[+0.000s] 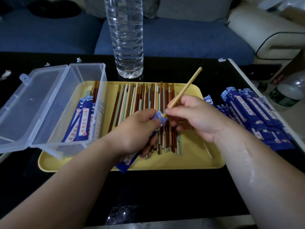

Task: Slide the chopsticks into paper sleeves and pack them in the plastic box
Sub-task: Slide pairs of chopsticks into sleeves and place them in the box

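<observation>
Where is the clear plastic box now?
In the head view, the plastic box sits at the left, lid open, on the left end of the yellow tray; the water bottle stands behind it to the right.

Black glossy table (165, 187), blue sofa (181, 40) just behind its far edge, grey cushions (193, 9) on the sofa, cream padded seat (264, 30) beyond the far right corner, pale floor (295, 118) at right, dim light.

Two hands, left hand (138, 128) and right hand (196, 116); one raised chopstick (186, 89), one paper sleeve (127, 164), one yellow tray (206, 162), dozens of loose chopsticks (148, 100), one plastic box (85, 71), one tall water bottle (127, 38).
</observation>
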